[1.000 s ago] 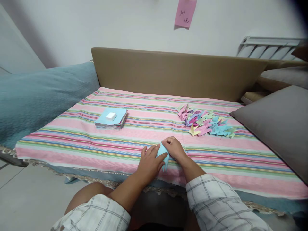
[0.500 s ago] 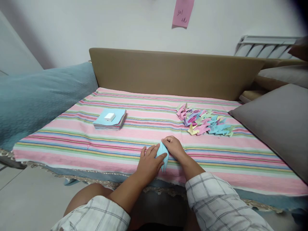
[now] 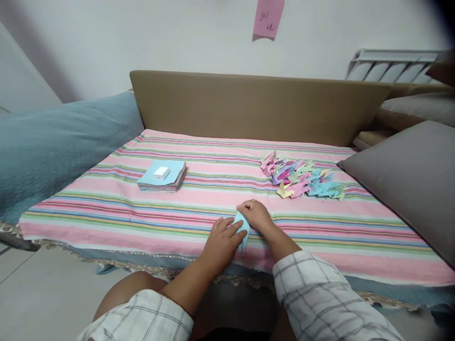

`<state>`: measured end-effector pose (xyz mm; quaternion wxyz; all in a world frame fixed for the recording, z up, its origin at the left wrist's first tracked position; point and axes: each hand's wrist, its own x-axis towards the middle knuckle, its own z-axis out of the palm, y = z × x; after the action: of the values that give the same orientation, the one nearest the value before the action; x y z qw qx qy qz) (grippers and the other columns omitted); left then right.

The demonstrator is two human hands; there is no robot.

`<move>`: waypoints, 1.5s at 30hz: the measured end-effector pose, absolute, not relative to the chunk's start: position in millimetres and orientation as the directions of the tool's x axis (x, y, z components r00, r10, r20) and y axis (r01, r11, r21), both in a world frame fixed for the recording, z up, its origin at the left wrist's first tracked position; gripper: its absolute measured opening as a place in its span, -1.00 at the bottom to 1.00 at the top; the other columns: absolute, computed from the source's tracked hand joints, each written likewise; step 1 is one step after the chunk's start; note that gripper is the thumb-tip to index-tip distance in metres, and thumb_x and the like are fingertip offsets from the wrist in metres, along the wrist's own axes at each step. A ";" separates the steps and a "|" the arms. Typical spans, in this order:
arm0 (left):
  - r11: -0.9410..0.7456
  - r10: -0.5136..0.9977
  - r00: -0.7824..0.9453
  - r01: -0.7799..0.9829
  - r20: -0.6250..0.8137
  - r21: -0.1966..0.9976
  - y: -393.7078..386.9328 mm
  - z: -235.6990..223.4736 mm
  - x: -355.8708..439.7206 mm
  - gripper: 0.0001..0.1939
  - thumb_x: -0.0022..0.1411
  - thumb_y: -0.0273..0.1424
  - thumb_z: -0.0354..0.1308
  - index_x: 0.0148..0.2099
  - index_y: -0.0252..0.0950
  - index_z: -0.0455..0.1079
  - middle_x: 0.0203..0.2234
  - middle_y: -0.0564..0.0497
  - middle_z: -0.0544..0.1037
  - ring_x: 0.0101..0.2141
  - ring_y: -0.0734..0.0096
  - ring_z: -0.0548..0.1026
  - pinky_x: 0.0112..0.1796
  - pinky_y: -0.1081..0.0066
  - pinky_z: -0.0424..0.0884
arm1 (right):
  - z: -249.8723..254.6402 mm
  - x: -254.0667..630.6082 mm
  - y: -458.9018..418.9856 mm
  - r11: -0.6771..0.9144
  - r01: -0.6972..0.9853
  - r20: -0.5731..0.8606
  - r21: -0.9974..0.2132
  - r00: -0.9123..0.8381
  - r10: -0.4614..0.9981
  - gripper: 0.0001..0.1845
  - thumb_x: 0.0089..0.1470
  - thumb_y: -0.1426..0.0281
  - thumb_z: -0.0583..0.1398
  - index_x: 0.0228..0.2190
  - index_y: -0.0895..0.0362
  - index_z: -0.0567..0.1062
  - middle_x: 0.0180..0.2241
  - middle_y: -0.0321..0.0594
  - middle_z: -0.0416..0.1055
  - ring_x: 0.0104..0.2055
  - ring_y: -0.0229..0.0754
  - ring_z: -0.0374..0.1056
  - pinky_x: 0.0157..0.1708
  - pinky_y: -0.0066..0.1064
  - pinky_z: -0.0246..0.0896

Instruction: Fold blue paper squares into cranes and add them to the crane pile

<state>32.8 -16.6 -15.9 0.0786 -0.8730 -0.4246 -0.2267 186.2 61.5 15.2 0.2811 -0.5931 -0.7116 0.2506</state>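
Both hands press a folded light-blue paper (image 3: 243,232) flat against the striped cloth (image 3: 199,199) near the bed's front edge. My left hand (image 3: 222,240) lies on the paper's left side, its fingers together and a fingertip on the fold. My right hand (image 3: 256,214) is curled over the paper's upper tip, pinching it. Only a narrow pointed strip of the paper shows between them. A pile of several folded paper cranes (image 3: 300,177) in pink, blue, green and yellow lies beyond my right hand.
A stack of coloured paper squares (image 3: 161,178) with a small white block (image 3: 161,172) on top sits at the left. A teal cushion (image 3: 53,147) borders the left, grey cushions (image 3: 412,180) the right, a tan headboard (image 3: 256,104) the back. A pink note (image 3: 268,18) hangs on the wall.
My left fingers have slid a little along the blue paper and drawn closer together. The view has shifted slightly. My right hand keeps its hold.
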 end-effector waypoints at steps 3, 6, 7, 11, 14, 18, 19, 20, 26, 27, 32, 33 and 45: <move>-0.675 0.655 0.581 0.737 0.483 0.030 -15.4 -18.1 32.4 -0.72 0.25 -0.40 0.01 -0.01 -0.10 0.38 -0.01 -0.02 0.43 0.01 0.23 0.31 -0.01 0.13 0.24 | 12.7 191.8 64.1 0.180 0.621 0.082 -0.763 -0.184 0.980 -0.75 -0.03 0.23 0.14 -0.52 0.11 0.53 -0.45 -0.27 0.49 -0.37 -0.22 0.36 -0.38 -0.46 0.16; -0.702 0.623 0.607 0.712 0.494 0.010 -15.8 -16.6 32.4 -0.69 0.27 -0.41 -0.03 0.03 -0.11 0.34 0.00 -0.04 0.42 -0.04 0.26 0.33 -0.04 0.17 0.26 | 11.5 196.1 65.4 0.175 0.562 0.077 -0.809 -0.193 0.978 -0.76 -0.07 0.22 0.16 -0.50 0.12 0.53 -0.46 -0.28 0.50 -0.39 -0.22 0.37 -0.40 -0.46 0.17; -0.706 0.617 0.613 0.708 0.494 0.003 -16.2 -15.7 32.4 -0.68 0.27 -0.42 -0.03 0.05 -0.10 0.32 0.01 -0.04 0.41 -0.05 0.28 0.34 -0.05 0.18 0.26 | 11.6 196.9 65.5 0.176 0.552 0.081 -0.815 -0.192 0.978 -0.76 -0.08 0.22 0.17 -0.49 0.12 0.54 -0.46 -0.28 0.50 -0.39 -0.21 0.37 -0.40 -0.46 0.17; -0.712 0.604 0.625 0.702 0.494 -0.018 -16.7 -13.1 32.0 -0.68 0.26 -0.39 0.00 0.04 -0.02 0.32 0.02 -0.02 0.39 -0.07 0.28 0.33 -0.09 0.19 0.27 | 13.7 197.3 64.6 0.177 0.570 0.075 -0.802 -0.197 0.977 -0.75 -0.07 0.22 0.15 -0.50 0.13 0.53 -0.48 -0.28 0.48 -0.41 -0.23 0.35 -0.42 -0.46 0.14; -0.725 0.588 0.632 0.689 0.506 -0.019 -15.5 -13.0 32.0 -0.73 0.25 -0.36 0.02 -0.02 -0.02 0.37 0.00 0.00 0.41 -0.08 0.26 0.33 -0.11 0.19 0.28 | 15.9 196.4 63.4 0.189 0.622 0.076 -0.759 -0.204 0.976 -0.76 -0.04 0.23 0.14 -0.51 0.12 0.51 -0.50 -0.30 0.46 -0.43 -0.25 0.33 -0.44 -0.48 0.11; -0.732 0.583 0.641 0.681 0.499 -0.019 -13.9 -14.4 32.5 -0.75 0.24 -0.36 0.04 -0.05 -0.04 0.40 -0.02 0.01 0.43 -0.08 0.24 0.33 -0.13 0.20 0.29 | 18.5 194.8 61.2 0.207 0.698 0.074 -0.685 -0.217 0.973 -0.78 0.01 0.26 0.11 -0.49 0.10 0.48 -0.50 -0.31 0.44 -0.44 -0.26 0.31 -0.46 -0.48 0.06; -0.733 0.584 0.645 0.680 0.492 -0.022 -13.5 -15.0 32.5 -0.75 0.24 -0.36 0.03 -0.05 -0.05 0.41 -0.02 0.02 0.43 -0.08 0.23 0.33 -0.12 0.20 0.29 | 18.9 194.5 61.0 0.213 0.712 0.073 -0.670 -0.222 0.972 -0.79 0.02 0.27 0.10 -0.49 0.10 0.47 -0.48 -0.31 0.45 -0.43 -0.26 0.30 -0.46 -0.48 0.05; -0.733 0.585 0.649 0.680 0.486 -0.025 -13.1 -15.7 32.4 -0.75 0.25 -0.36 0.02 -0.05 -0.05 0.41 -0.02 0.02 0.44 -0.08 0.23 0.33 -0.12 0.20 0.29 | 19.1 194.3 61.1 0.220 0.721 0.074 -0.656 -0.229 0.971 -0.79 0.02 0.27 0.10 -0.48 0.10 0.47 -0.47 -0.31 0.45 -0.42 -0.26 0.30 -0.46 -0.48 0.04; -0.760 0.563 0.683 0.649 0.465 -0.033 -8.9 -13.1 30.0 -0.75 0.27 -0.35 0.00 -0.05 -0.04 0.40 -0.05 0.04 0.46 -0.10 0.25 0.34 -0.14 0.21 0.29 | 15.0 196.5 67.0 0.257 0.718 0.095 -0.647 -0.259 0.961 -0.81 0.00 0.29 0.13 -0.49 0.11 0.48 -0.39 -0.27 0.45 -0.35 -0.26 0.30 -0.41 -0.49 0.05; -0.767 0.560 0.689 0.641 0.459 -0.028 -8.4 -10.9 30.0 -0.74 0.27 -0.36 0.00 -0.03 -0.06 0.38 -0.05 0.04 0.46 -0.12 0.26 0.34 -0.14 0.21 0.29 | 13.7 197.4 68.2 0.258 0.706 0.089 -0.659 -0.268 0.959 -0.80 0.00 0.28 0.12 -0.50 0.11 0.48 -0.41 -0.28 0.45 -0.37 -0.27 0.30 -0.41 -0.49 0.05; -0.736 0.636 0.678 0.676 0.369 0.027 -8.0 -0.9 32.1 -0.64 0.28 -0.40 -0.03 0.12 -0.19 0.23 -0.06 -0.02 0.45 -0.14 0.30 0.33 -0.13 0.25 0.27 | 8.7 201.1 72.3 0.248 0.646 0.064 -0.722 -0.295 0.953 -0.76 -0.01 0.23 0.12 -0.52 0.12 0.48 -0.53 -0.32 0.43 -0.47 -0.28 0.28 -0.47 -0.49 0.06; -0.729 0.647 0.675 0.685 0.355 0.026 -7.9 -0.4 32.5 -0.63 0.28 -0.40 -0.03 0.12 -0.20 0.22 -0.04 -0.03 0.43 -0.14 0.29 0.32 -0.13 0.25 0.26 | 8.3 201.4 72.7 0.248 0.641 0.065 -0.726 -0.295 0.953 -0.76 -0.02 0.23 0.13 -0.51 0.12 0.48 -0.53 -0.32 0.43 -0.47 -0.28 0.28 -0.47 -0.49 0.06; -0.742 0.660 0.706 0.667 0.257 0.072 -5.3 12.2 33.3 -0.64 0.26 -0.43 -0.06 0.10 -0.18 0.24 0.04 0.00 0.38 -0.14 0.27 0.30 -0.13 0.23 0.25 | 12.0 200.6 71.5 0.246 0.667 0.074 -0.704 -0.276 0.958 -0.77 -0.01 0.25 0.14 -0.51 0.12 0.49 -0.49 -0.30 0.45 -0.44 -0.28 0.30 -0.45 -0.49 0.07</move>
<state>33.3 -5.3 12.2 0.0131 -0.9236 -0.3590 -0.1338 200.6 71.5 12.0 0.2568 -0.5442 -0.7464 0.2841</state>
